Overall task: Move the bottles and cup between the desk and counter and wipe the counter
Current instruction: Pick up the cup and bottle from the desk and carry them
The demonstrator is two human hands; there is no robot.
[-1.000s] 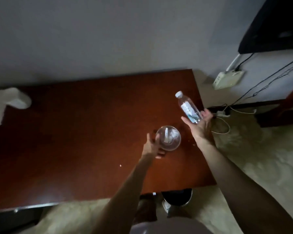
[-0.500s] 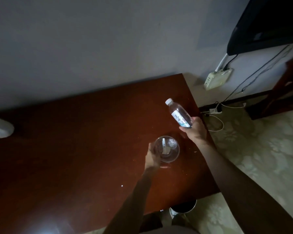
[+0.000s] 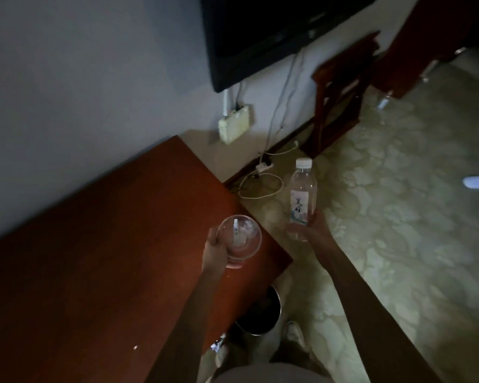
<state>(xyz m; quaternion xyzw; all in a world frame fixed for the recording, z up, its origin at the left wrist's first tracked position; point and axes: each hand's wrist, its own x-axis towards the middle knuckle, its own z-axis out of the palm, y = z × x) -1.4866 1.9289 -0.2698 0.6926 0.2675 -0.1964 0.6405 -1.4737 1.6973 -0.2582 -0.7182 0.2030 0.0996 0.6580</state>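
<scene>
Clear plastic bottle, white cap, label "美好", held upright over patterned floor by right hand grip. Clear round cup clasped by left hand above reddish wooden surface.

Both bare forearms reach forward from the bottom of the view. The left hand curls its fingers around the side of a clear round glass cup, palm turned inward. The right hand grips the base of an upright clear plastic bottle.
</scene>
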